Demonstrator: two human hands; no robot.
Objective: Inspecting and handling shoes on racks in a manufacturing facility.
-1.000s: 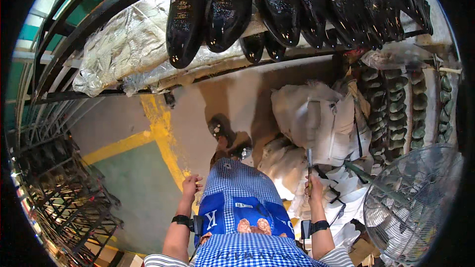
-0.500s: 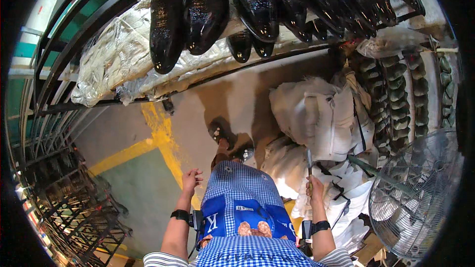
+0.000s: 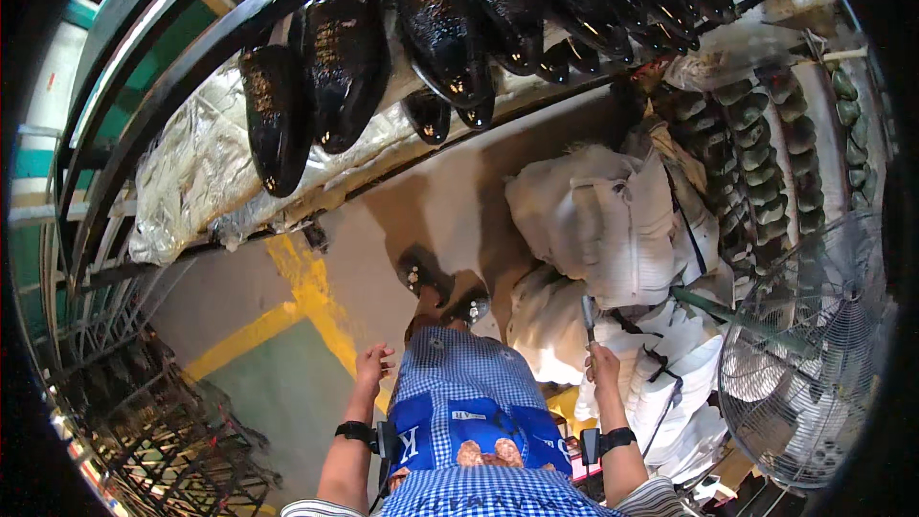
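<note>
My right hand (image 3: 602,365) is closed around a slim knife-like tool (image 3: 589,314) with a narrow pale metal blade pointing away from me. It is held beside the white sacks, right of my blue checked apron (image 3: 469,364). My left hand (image 3: 374,364) holds nothing; its fingers are loosely bent and a little apart, left of the apron above the floor. Ahead, glossy black shoe-shaped pieces (image 3: 445,38) stand in a row on a rack, tips toward me. Neither hand touches them.
Plastic-wrapped bundles (image 3: 191,163) lie under the black pieces. White sacks (image 3: 613,220) are piled at the right, next to a large wire-cage fan (image 3: 804,354). Dark green pieces (image 3: 761,153) stand in rows behind. A metal rack (image 3: 163,421) is at left; yellow lines (image 3: 316,297) mark the floor.
The view has shifted and turned, so the black pieces sit lower and farther left. My feet appear slightly lower in view. Both hands keep their poses, the right still gripping the tool.
</note>
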